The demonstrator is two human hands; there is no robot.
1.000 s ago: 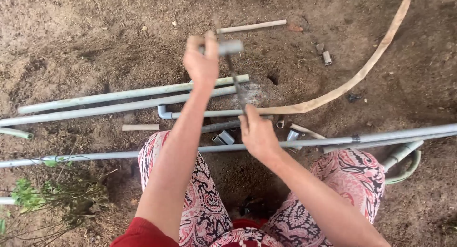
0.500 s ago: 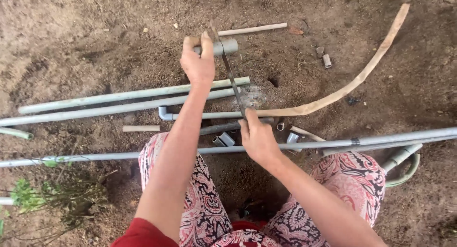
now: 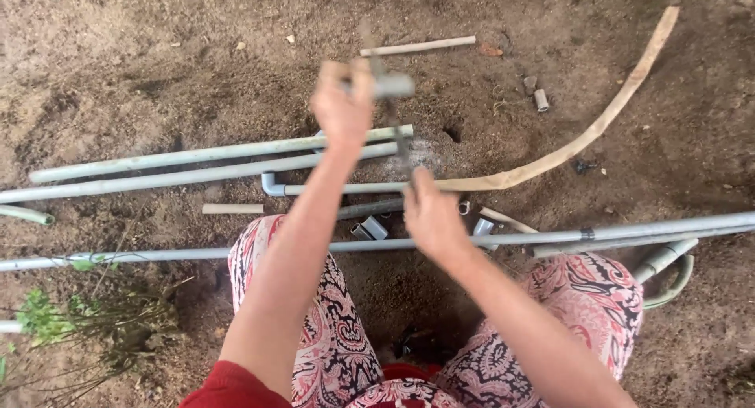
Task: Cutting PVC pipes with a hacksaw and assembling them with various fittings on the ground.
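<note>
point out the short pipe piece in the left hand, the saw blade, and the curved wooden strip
short pipe piece (image 3: 392,86), head view, on its grey end sticking out past the fingers
saw blade (image 3: 399,145), head view, on the blade's middle between the hands
curved wooden strip (image 3: 605,121), head view, on its mid-length bend

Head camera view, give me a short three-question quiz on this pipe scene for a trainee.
1. True or false: the left hand holds a short grey pipe piece up off the ground.
2. What does the right hand grip?
A. a thin saw blade
B. a hammer
C. a paintbrush
3. Fill in: the long curved wooden strip lies on the bare ____.

Key:
1. True; the left fingers wrap the pipe piece.
2. A; the blade runs from the right hand up to the pipe piece.
3. Dirt ground, beyond the long grey pipes.
</note>
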